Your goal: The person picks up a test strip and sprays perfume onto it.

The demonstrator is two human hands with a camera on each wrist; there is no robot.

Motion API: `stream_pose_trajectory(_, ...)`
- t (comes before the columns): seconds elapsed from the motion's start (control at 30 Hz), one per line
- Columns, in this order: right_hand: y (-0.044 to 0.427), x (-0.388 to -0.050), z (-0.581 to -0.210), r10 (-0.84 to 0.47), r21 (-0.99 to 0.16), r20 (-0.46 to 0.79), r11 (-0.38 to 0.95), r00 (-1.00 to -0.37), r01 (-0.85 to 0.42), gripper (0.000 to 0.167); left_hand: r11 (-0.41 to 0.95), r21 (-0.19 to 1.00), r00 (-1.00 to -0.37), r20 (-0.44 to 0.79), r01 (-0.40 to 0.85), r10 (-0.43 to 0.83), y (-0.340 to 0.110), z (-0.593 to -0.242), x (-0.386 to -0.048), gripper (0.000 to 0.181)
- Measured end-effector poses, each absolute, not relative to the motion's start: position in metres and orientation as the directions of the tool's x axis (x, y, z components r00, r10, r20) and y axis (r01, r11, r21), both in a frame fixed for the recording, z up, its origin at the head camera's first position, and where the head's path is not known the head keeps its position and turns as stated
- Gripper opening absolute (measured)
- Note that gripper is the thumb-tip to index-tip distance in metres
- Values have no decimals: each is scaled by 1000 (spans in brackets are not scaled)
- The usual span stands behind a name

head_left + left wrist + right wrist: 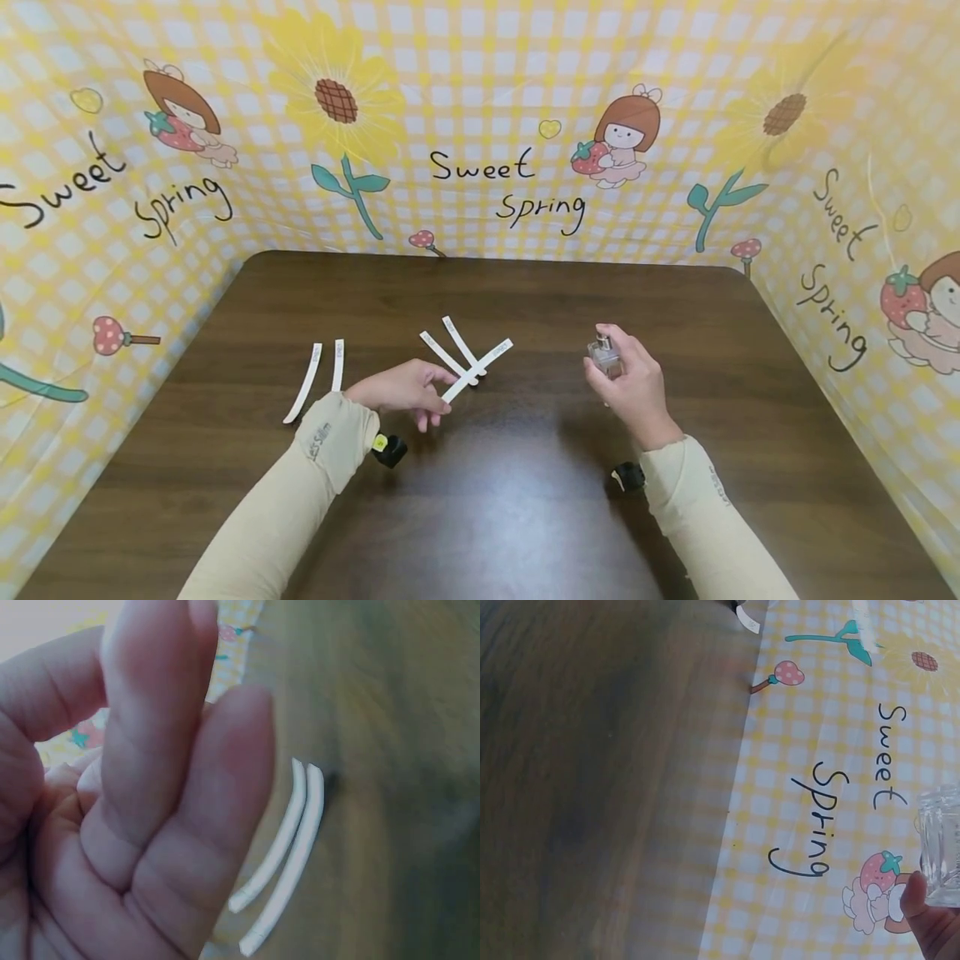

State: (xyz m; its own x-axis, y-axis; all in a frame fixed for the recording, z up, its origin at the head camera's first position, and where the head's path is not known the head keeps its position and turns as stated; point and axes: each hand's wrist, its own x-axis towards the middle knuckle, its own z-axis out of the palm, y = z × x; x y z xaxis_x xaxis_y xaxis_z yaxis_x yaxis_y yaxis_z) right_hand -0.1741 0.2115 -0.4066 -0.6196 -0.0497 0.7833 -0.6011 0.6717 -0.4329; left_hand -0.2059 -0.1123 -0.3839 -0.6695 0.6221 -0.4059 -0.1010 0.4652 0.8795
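Observation:
Between the thumb and fingers of my left hand (405,390) I pinch the near end of a white paper test strip (487,362); its printed end points away to the right. In the head view the held strip crosses over two more white strips (444,354) near the fingertips. My right hand (636,375) grips a small clear glass perfume bottle (604,358), upright, with the index finger on its silvery spray top. In the right wrist view only part of the bottle (941,847) and the thumb (916,900) show. The left wrist view hides the held strip behind the fingers.
Two slightly curved white strips (306,383) lie side by side left of my left hand on the dark wooden table (495,292). A yellow checked cloth (480,100) with printed flowers and figures walls the table's back and sides.

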Motion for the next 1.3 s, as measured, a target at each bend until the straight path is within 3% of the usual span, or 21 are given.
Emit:
stream_pose_trajectory(0.33,211,-173,-400,-63,-447,763,666,-643,-596,43,426,885,-707,-424,-189,566,-129,-404,-205,46)
stream_pose_trajectory(0.77,212,-171,-404,-38,-473,755,659,-654,-585,42,404,896,-709,-405,-183,577,-135,-405,-204,52)
stream_pose_trajectory(1.0,214,-170,-402,-27,-457,780,658,-625,-599,44,372,910,-744,-375,-183,553,-142,-406,-203,54)
stream_pose_trajectory(1.3,218,-168,-403,2,-456,802,649,-598,-609,45,262,926,-808,-367,-271,461,-163,-411,-199,56)
